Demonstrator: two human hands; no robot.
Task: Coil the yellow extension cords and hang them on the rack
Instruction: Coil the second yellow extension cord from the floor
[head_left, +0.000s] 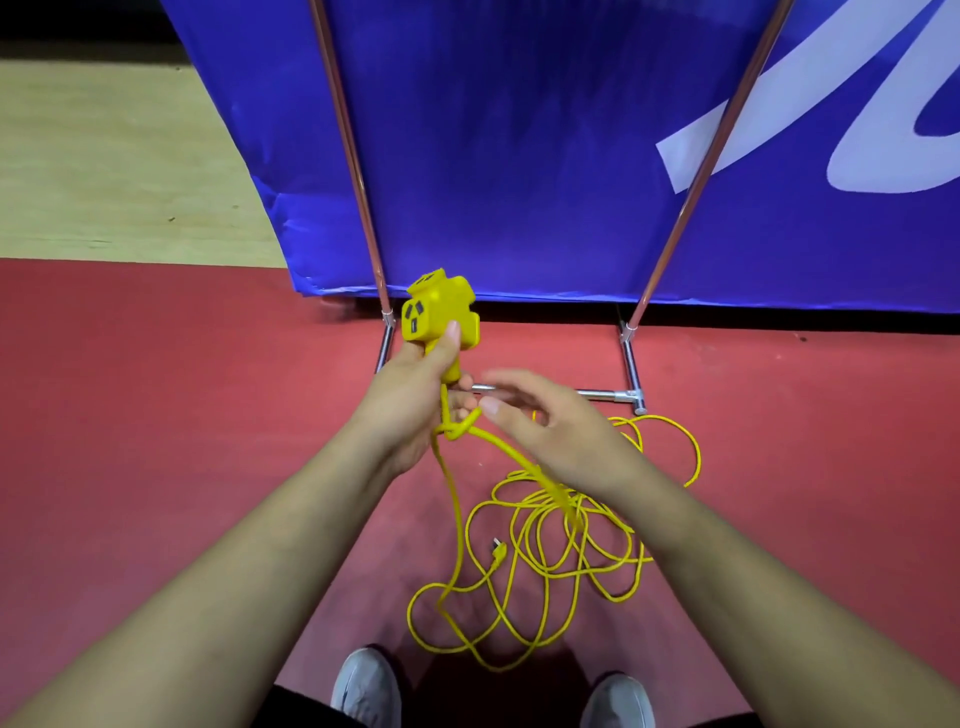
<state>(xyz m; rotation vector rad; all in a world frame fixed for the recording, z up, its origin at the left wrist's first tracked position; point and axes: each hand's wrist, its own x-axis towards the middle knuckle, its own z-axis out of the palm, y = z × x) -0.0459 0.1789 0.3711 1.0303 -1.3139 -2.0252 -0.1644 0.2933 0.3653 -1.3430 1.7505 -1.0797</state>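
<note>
My left hand (415, 400) grips the yellow multi-socket head (439, 312) of an extension cord by its neck, thumb up against the block. The yellow cord (545, 540) drops from that hand, with a small loop at my left palm, and lies in loose tangled loops on the red floor in front of my feet. Its plug (497, 551) lies among the loops. My right hand (550, 421) hovers beside the left, fingers relaxed and extended toward the loop, above a strand of the cord; whether it touches the cord is unclear. The metal rack (631, 358) stands just behind.
A blue banner (519, 156) hangs behind the rack's two slanted poles (353, 156). The rack's low crossbar (597, 393) lies on the floor by the cord. My grey shoes (366, 686) are at the bottom. Beige floor (104, 171) is at the back left.
</note>
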